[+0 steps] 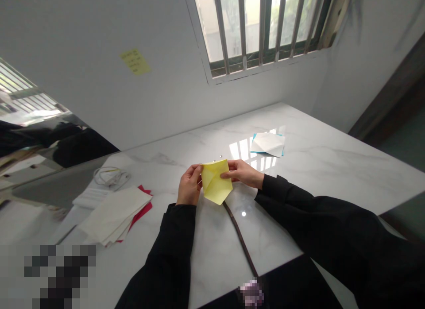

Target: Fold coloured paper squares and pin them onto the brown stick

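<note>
A folded yellow sheet of paper (217, 185) is held up between both hands over the white marbled table (215, 264). Its lower edge comes to a blunt point and creases cross its face. My left hand (190, 183) pinches the upper left edge, thumb at the front. On the other side, my right hand (244, 172) grips the right edge, with a finger or thumb lying across the front of the paper. The fingers behind the sheet are hidden. Below the paper, a thin dark cord or strip (241, 238) runs down towards my body.
To the left lie white and red paper sheets (116, 214), with a coiled white cable (111, 176) behind them. White and blue papers (268, 144) rest at the back right. A yellow note (135, 62) sticks to the wall, left of a barred window (262, 30).
</note>
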